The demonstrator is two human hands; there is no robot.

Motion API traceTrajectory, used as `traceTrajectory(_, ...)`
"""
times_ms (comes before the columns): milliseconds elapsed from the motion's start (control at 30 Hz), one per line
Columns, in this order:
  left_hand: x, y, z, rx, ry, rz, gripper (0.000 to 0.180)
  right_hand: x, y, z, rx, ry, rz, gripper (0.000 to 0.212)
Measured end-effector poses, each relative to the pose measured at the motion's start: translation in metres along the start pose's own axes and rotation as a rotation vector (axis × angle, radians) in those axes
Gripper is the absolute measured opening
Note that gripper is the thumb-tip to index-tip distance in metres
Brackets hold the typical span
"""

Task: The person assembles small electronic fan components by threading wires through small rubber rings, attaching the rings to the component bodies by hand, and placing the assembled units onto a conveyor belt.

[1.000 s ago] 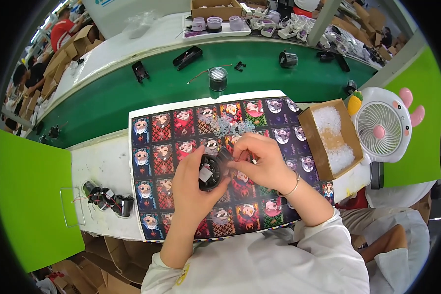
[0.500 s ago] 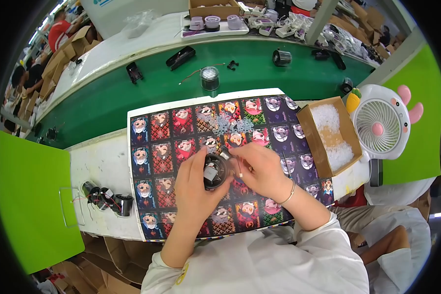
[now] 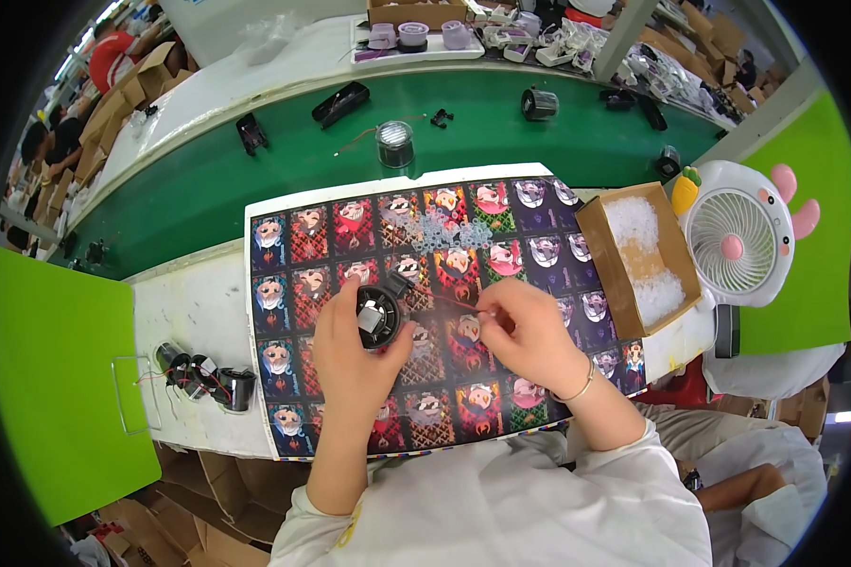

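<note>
My left hand [image 3: 348,364] wraps round a black round motor housing [image 3: 389,326], its open face turned up with a silver block showing inside. A small black tab [image 3: 402,284] sticks out at the housing's upper right. Thin red wires [image 3: 456,301] stretch from the housing to my right hand [image 3: 531,333], whose thumb and forefinger pinch their end. Both hands are above a printed mat [image 3: 425,402] with rows of cartoon cards. A pile of small clear rings [image 3: 449,233] lies on the mat beyond the housing.
A cardboard box [image 3: 645,267] of small clear pieces stands right, beside a white fan [image 3: 733,236]. Several black housings [image 3: 208,380] with wires lie left. Across the green belt [image 3: 312,156] are scattered black parts and a clear-sided cylinder [image 3: 394,145]. Green panels [image 3: 61,387] flank the bench.
My left hand has shifted left with the housing. My right hand has drawn away to the right, and the wires are now pulled out between the two. The parts on the belt shifted slightly left.
</note>
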State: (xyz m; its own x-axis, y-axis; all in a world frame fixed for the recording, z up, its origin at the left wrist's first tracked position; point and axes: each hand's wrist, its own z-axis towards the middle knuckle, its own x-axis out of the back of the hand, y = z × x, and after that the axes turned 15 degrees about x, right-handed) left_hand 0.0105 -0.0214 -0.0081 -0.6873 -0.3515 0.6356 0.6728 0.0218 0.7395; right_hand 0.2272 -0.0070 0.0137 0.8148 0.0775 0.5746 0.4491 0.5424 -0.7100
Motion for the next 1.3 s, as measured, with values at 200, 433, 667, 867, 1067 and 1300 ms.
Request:
traceTrajectory(200,-0.002,-0.001,-0.001,-0.006,-0.005,-0.006,0.07,-0.007,0.015,-0.009,0.085,-0.162,0.02,0.005)
traceTrajectory(433,-0.005,-0.007,-0.003,0.036,-0.054,-0.017,0.07,-0.006,0.009,-0.012,-0.063,0.314,0.296,0.008)
traceTrajectory(667,-0.005,-0.008,-0.001,0.054,-0.06,-0.011,0.069,-0.009,0.016,-0.019,-0.091,0.491,0.628,0.015)
traceTrajectory(867,-0.002,-0.019,0.001,0.039,-0.037,0.01,0.071,0.009,0.044,0.002,-0.115,0.213,0.07,0.012)
traceTrajectory(1067,-0.003,-0.015,0.0,-0.14,-0.179,-0.045,0.07,-0.003,0.055,0.005,0.133,0.12,-0.336,0.01)
traceTrajectory(1300,0.002,-0.017,-0.007,-0.194,-0.602,-0.389,0.075,0.001,-0.001,-0.002,0.409,-0.08,0.183,0.03)
